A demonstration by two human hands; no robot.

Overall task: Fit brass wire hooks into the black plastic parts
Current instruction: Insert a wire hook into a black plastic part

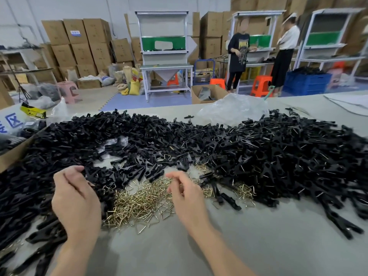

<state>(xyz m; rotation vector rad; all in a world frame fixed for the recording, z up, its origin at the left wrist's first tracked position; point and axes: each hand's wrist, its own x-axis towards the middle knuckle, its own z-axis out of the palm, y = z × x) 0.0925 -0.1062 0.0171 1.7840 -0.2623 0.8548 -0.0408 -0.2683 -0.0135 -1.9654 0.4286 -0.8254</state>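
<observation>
Head view: on the grey table [179, 251], the brass wire hooks [139, 202] lie heaped between 2 hands, with black plastic parts [199, 146] banked round them from 9 through 12 to 3 o'clock. The left hand [76, 198] curls over parts at 9 o'clock and the right hand [187, 194] curls over hooks at 3 o'clock. Whether either holds anything cannot be told.

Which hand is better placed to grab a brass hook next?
Right. The right hand has its fingers directly over the brass hooks, while the left hand sits further left, above the black plastic parts, so it likely suits picking a part instead.
</observation>
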